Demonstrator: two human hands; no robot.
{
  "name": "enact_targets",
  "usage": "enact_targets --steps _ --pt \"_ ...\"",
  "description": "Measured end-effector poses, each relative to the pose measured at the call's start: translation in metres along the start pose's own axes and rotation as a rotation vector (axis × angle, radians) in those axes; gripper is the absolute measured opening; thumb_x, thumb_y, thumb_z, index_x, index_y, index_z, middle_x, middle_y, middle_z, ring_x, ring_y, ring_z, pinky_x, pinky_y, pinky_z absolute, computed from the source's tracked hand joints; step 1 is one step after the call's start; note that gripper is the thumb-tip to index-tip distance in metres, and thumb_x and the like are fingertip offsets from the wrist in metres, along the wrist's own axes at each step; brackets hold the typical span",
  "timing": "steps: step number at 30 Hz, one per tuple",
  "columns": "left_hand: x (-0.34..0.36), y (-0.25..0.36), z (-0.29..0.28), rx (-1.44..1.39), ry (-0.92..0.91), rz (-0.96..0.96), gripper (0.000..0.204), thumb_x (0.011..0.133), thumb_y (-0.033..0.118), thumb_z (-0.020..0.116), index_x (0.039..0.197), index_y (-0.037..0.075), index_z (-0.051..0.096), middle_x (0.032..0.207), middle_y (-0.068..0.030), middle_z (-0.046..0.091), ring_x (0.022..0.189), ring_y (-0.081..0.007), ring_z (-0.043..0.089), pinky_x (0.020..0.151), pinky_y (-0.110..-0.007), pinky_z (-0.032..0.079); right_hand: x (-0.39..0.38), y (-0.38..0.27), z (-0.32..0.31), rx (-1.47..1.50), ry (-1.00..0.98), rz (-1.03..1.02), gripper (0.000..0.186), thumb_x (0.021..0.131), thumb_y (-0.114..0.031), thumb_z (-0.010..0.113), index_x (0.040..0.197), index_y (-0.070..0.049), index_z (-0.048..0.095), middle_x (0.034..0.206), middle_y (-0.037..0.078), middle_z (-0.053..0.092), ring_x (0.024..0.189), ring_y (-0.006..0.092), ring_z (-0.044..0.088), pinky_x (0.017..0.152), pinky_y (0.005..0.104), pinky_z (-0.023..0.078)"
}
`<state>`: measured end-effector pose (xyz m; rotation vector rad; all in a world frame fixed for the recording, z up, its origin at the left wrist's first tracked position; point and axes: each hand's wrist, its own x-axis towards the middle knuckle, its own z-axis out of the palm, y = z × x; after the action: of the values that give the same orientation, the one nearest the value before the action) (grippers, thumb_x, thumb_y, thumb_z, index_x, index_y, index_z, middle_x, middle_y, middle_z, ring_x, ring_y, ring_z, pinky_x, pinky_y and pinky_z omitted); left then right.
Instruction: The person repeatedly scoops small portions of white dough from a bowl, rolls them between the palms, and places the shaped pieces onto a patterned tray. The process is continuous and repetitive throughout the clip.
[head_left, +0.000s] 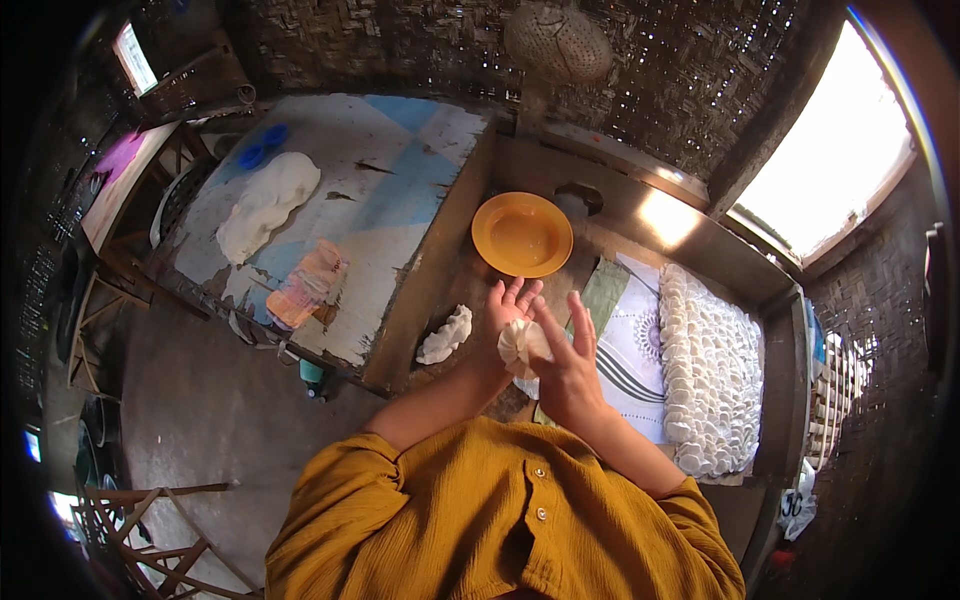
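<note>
A pale, ridged piece of dough (522,346) is held between my two palms, resting against the heel of my left hand (503,312). That hand is turned palm up with its fingers spread. My right hand (572,368) stands beside the dough, its fingers stretched out and apart; its thumb side is partly hidden. To the left of my wrists lies a larger lump of white dough (445,335) on the low wooden surface. An orange bowl (522,236) stands just beyond my fingertips.
Rows of small white flat pieces (705,375) cover a sheet at the right, beside a patterned white cloth (632,350) and a green leaf strip (600,297). On the raised table (375,215) at the left lie a big dough mass (270,205) and an orange-pink packet (310,287).
</note>
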<state>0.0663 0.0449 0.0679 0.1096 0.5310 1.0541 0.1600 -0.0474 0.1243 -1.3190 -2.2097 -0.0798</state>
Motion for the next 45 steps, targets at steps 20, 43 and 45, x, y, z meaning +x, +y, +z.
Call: enact_targets --steps 20,43,45 --pt "-0.026 0.015 0.011 -0.108 -0.248 0.089 0.054 0.089 0.049 0.034 0.134 0.019 0.031 0.14 -0.0076 0.033 0.13 -0.0252 0.027 0.109 -0.053 0.005 0.005 -0.014 -0.023 0.063 -0.195 0.024 0.037 0.064 0.004 0.057 0.096 -0.011 0.068 0.145 0.012 0.026 0.133 0.0443 0.016 0.104 0.0572 0.02" --pt "-0.019 0.017 0.011 0.186 -0.387 0.568 0.041 0.09 0.037 0.04 0.114 0.005 0.052 0.089 -0.0152 0.062 0.048 -0.0133 0.044 0.067 -0.027 0.045 -0.008 0.023 0.004 1.691 -0.123 0.849 0.051 0.086 -0.004 0.052 0.134 -0.002 0.035 0.126 0.009 0.047 0.115 0.022 0.047 0.096 0.0383 0.039" --pt "-0.026 0.015 0.018 0.306 -0.471 0.632 0.042 0.09 0.037 0.039 0.114 0.005 0.051 0.087 -0.0157 0.061 0.048 -0.0119 0.042 0.056 -0.024 0.04 -0.011 0.023 0.01 2.003 -0.221 0.962 0.052 0.087 -0.005 0.052 0.135 -0.004 0.033 0.123 0.008 0.049 0.11 0.0214 0.051 0.093 0.0376 0.041"
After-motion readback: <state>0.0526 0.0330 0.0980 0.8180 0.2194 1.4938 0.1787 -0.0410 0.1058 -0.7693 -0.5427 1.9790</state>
